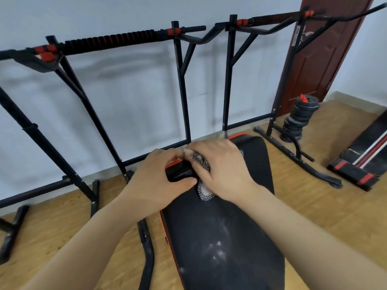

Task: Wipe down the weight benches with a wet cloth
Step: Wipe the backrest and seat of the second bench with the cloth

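A black weight bench [226, 237] with red edging runs from the bottom of the head view toward the wall, with pale smears on its near pad. My right hand [222, 170] presses a speckled black-and-white cloth [204, 193] flat on the bench's middle. The cloth shows only at my fingers and below my palm. My left hand [157, 181] grips the bench's left edge beside the cloth, thumb on the black side panel.
Two black pull-up racks [182, 84] with red grips stand against the white wall behind the bench. A stack of black weight plates [299, 118] sits by the brown door [318, 55]. Another black and red bench [364, 160] lies on the wooden floor at right.
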